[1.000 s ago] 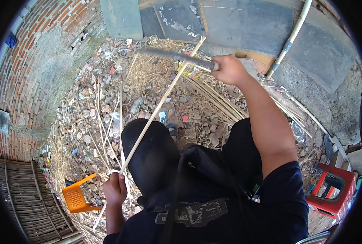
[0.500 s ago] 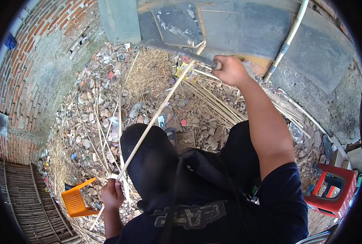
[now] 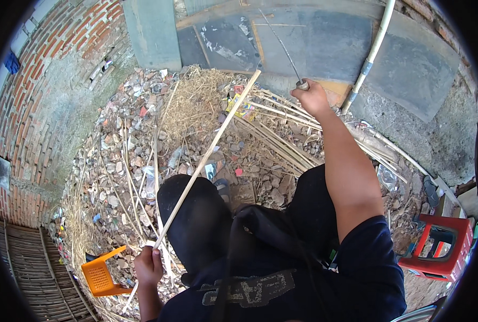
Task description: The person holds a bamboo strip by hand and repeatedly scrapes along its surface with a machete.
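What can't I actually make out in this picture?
All in the head view:
- Most of the handle, hidden inside the right hand.
- The broad face of the long blade, seen almost edge-on.
- The gripped part of the pale strip, covered by the left hand.
- The rest of the slatted panel, cut off by the dark round rim.

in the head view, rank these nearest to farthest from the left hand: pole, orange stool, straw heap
Going by the head view, from the left hand:
1. Orange stool, just to its left.
2. Straw heap, ahead and slightly right, on the rubble.
3. Pole, far ahead to the right, by the grey panels.
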### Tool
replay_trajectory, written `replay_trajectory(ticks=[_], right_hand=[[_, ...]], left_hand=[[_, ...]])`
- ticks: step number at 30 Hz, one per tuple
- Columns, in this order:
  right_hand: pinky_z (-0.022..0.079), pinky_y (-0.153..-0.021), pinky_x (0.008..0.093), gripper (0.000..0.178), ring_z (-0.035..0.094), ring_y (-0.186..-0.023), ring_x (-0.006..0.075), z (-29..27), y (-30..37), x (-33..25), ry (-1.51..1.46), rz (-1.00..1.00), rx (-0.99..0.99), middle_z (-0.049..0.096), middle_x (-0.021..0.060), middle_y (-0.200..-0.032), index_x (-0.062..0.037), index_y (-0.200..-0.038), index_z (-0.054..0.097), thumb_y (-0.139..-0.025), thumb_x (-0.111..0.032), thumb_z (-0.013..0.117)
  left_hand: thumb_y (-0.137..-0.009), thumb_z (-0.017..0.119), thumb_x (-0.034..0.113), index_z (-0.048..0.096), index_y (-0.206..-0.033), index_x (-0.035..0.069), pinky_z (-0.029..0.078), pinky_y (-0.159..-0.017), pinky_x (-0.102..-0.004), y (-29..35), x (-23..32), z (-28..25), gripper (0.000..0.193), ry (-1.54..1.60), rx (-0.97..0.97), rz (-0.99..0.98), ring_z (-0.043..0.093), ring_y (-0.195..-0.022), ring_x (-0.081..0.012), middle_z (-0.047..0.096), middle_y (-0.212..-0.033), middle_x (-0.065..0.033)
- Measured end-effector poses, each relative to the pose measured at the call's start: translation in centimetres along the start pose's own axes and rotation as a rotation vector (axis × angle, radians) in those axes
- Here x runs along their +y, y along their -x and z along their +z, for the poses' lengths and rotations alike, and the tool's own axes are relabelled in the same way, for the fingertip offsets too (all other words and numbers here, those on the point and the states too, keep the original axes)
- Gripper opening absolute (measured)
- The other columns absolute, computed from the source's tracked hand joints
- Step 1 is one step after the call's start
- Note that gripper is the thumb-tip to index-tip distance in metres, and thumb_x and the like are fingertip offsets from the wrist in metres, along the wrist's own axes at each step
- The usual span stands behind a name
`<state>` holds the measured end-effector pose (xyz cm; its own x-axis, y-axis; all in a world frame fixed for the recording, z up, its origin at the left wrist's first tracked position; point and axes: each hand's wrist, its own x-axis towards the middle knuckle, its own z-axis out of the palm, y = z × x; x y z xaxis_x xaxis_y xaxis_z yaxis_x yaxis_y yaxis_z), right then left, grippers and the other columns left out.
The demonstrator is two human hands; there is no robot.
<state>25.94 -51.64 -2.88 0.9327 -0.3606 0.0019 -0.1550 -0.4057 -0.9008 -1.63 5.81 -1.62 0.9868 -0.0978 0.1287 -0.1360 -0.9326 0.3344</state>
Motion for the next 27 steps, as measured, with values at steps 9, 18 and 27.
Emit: replay_trajectory(ticks=[9,18,27], right_hand=[[0.052,-0.082,0.0363,0.042,0.069,-0.086,0.0258,0.4,1.2,-1.9,0.014,-0.148,0.003,0.073,0.0174,-0.093,-0.0013,-0.117,0.068,-0.083,-0.027,0.072],[0.053,-0.078,0.0380,0.038,0.070,-0.082,0.0283,1.7,1.9,-2.9,0.097,-0.254,-0.123,0.073,0.0184,-0.087,-0.0045,-0.113,0.071,-0.081,-0.026,0.072],[0.054,-0.073,0.0426,0.031,0.069,-0.074,0.0318,4.4,4.0,-3.8,0.269,-0.552,-0.158,0.072,0.0165,-0.083,-0.0080,-0.106,0.072,-0.079,-0.022,0.075]], left_hand=[[-0.106,0.055,0.025,0.057,-0.089,0.007,0.033,-0.053,-0.0217,-0.6,1.1,0.3,0.025,0.771,-0.389,-0.390,0.040,-0.059,-0.0013,0.049,-0.068,0.0079],[-0.105,0.057,0.033,0.060,-0.093,0.004,0.035,-0.051,-0.0207,-0.8,2.7,0.9,0.031,0.771,-0.309,-0.412,0.044,-0.055,-0.0033,0.052,-0.064,0.0046],[-0.109,0.045,0.038,0.062,-0.094,0.001,0.031,-0.055,-0.0231,-1.3,4.7,0.6,0.043,0.763,-0.237,-0.407,0.037,-0.059,-0.0032,0.044,-0.066,0.0060]])
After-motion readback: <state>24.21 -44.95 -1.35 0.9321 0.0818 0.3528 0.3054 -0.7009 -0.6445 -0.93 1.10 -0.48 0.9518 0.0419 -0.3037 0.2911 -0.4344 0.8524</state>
